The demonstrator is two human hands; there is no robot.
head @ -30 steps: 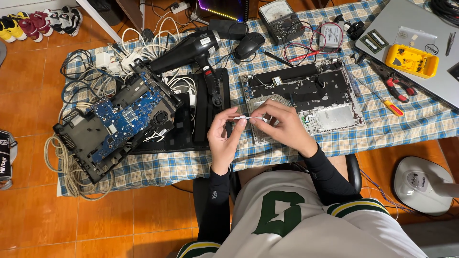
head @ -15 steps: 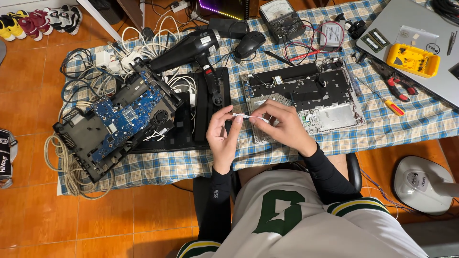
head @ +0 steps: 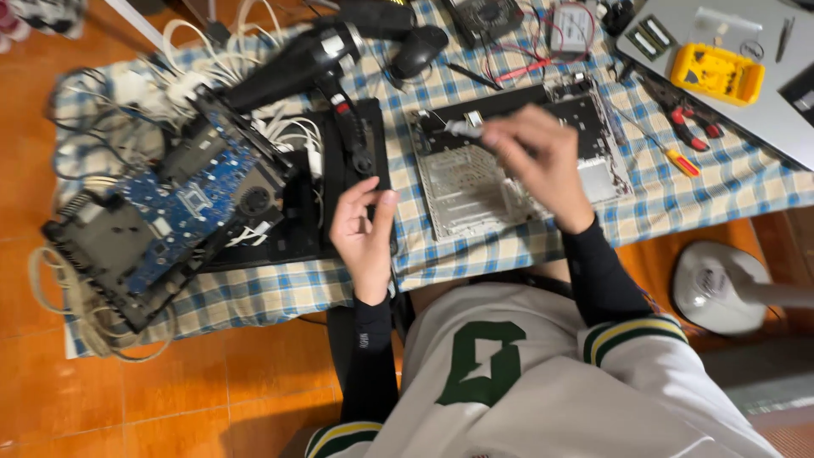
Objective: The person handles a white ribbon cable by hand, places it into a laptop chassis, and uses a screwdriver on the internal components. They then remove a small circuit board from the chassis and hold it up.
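At the far right of the bench lies a yellow multimeter (head: 717, 73), rectangular, with a small grey screen on its face. At the far edge, near the middle, sits a grey analog meter (head: 487, 15) with a dark dial window, partly cut off. Just right of it stands a small whitish box (head: 569, 27) with a pale label on top.
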